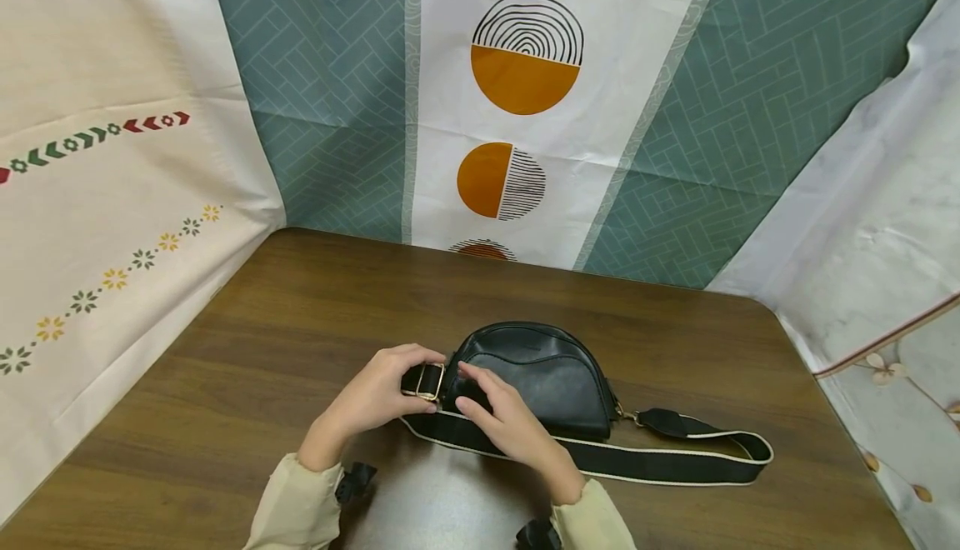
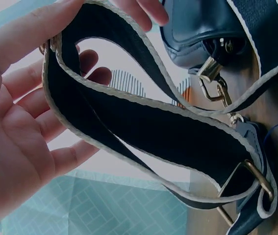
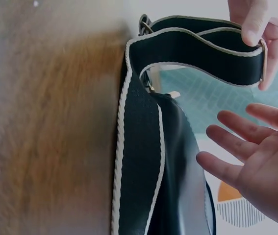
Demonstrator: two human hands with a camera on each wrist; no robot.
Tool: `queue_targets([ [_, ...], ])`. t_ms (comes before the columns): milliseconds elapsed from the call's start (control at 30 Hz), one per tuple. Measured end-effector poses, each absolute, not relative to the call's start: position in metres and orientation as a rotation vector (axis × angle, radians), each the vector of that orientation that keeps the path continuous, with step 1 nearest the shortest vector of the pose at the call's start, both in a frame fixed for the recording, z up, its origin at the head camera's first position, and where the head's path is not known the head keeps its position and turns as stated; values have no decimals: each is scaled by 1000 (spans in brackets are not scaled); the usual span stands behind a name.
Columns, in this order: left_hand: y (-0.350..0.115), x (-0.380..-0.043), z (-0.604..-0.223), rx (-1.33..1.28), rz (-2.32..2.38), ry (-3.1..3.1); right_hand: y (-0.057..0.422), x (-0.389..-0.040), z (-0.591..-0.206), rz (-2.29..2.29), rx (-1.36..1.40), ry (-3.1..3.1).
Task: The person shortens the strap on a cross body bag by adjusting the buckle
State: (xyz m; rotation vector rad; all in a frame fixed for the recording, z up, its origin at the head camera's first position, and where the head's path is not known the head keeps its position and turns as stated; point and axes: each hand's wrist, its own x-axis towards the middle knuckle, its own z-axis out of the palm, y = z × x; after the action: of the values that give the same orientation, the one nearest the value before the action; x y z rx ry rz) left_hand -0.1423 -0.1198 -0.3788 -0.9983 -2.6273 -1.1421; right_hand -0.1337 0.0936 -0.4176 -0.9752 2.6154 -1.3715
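A black half-moon shoulder bag (image 1: 540, 379) stands on the table, its wide black strap (image 1: 667, 465) with cream edges lying in front and looping out to the right. At the bag's left side my left hand (image 1: 378, 392) pinches a doubled part of the strap beside a gold slider buckle (image 3: 264, 61). The left wrist view shows the strap bowed into loops, a gold clasp (image 2: 210, 71) at the bag's end and a second metal buckle (image 2: 259, 180) lower down. My right hand (image 1: 513, 423) hovers before the bag with fingers spread, holding nothing.
The brown wooden table (image 1: 360, 283) carries the bag near its front. Behind it hangs a teal and white patterned cloth (image 1: 330, 117). Pale cloths, one embroidered (image 1: 112, 225), close off the left and right sides.
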Motion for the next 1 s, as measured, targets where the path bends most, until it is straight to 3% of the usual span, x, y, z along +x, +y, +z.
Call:
queue_targets([
  [1000,-98,-138,-372,-1190,-1273,-2503,95,-133,-413,-1961,-833,2241],
])
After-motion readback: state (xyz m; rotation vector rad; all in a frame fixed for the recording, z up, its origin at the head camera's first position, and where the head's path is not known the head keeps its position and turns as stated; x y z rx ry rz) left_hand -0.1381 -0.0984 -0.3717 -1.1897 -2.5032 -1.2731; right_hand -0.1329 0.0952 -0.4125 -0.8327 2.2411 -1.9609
